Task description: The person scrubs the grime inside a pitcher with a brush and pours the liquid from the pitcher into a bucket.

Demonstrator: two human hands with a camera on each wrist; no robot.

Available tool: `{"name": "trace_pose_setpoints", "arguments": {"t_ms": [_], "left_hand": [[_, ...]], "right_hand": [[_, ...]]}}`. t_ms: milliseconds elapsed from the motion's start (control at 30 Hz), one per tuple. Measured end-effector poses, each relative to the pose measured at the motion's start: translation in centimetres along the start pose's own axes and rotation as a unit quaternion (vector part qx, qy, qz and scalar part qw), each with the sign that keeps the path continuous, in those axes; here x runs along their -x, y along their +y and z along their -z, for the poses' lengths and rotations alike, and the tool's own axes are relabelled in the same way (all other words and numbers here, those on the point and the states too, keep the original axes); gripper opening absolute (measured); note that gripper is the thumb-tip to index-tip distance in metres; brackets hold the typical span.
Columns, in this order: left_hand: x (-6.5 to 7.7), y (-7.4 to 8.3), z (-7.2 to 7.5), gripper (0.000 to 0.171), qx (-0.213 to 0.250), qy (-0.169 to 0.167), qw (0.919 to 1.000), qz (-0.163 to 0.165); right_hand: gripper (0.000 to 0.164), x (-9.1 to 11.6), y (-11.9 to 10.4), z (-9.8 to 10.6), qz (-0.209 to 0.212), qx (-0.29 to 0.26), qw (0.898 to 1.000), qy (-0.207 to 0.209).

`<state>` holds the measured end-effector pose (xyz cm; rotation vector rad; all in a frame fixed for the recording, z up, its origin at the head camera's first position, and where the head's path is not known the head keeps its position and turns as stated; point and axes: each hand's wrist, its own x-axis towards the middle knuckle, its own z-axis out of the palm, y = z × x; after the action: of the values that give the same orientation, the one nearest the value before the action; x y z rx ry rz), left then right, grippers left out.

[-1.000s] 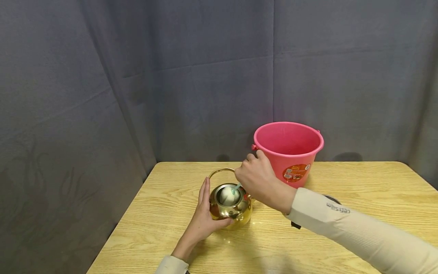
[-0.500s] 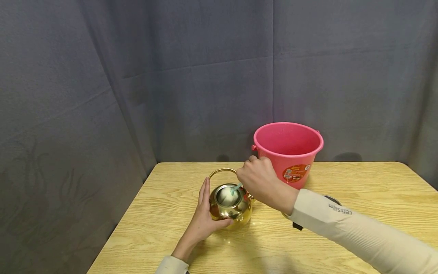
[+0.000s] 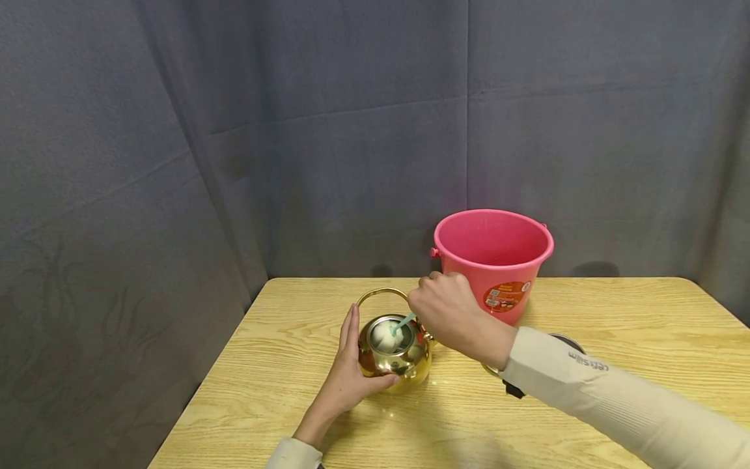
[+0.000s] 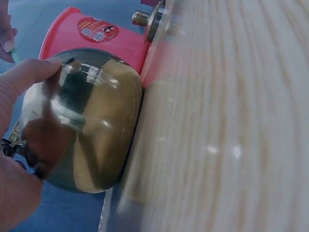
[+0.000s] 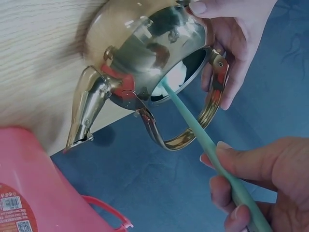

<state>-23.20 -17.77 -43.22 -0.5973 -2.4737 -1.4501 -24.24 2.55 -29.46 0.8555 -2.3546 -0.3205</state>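
Observation:
A shiny gold teapot (image 3: pixel 404 374) stands on the wooden table, its round mouth uncovered and its arched handle (image 5: pixel 182 140) beside the opening. My left hand (image 3: pixel 351 378) holds the body from the left, thumb at the front and fingers along the far side. Inside the mouth sits the white rounded head (image 3: pixel 388 337) of a cleaning brush. With curled fingers, my right hand (image 3: pixel 448 309) grips its green stick handle (image 5: pixel 193 123), which slants down into the teapot. The spout (image 5: pixel 87 106) points towards the bucket side.
Behind my right hand stands a pink bucket (image 3: pixel 498 267) with an orange label. A round metal lid (image 3: pixel 567 341) lies on the table (image 3: pixel 650 339), mostly hidden under the right sleeve; its knob (image 4: pixel 140 18) shows in the left wrist view. Grey curtains (image 3: pixel 363 163) hang behind.
My right hand has moved slightly down and to the right. The brush head has shifted a little left inside the mouth. The left hand and teapot stay in place.

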Motion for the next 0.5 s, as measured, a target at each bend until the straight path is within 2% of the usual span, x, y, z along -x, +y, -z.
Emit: {"name": "trace_pose_setpoints", "arguments": {"t_ms": [267,500], "left_hand": [[0.04,0.03,-0.01,0.133,-0.001,-0.001,1.0,0.002],[-0.03,0.01,0.0,0.133,0.0,0.001,1.0,0.001]], "right_hand": [[0.015,0.29,-0.09,0.05,0.008,-0.004,1.0,0.0],[0.019,0.38,-0.02,-0.09,0.017,-0.011,1.0,-0.003]]}}
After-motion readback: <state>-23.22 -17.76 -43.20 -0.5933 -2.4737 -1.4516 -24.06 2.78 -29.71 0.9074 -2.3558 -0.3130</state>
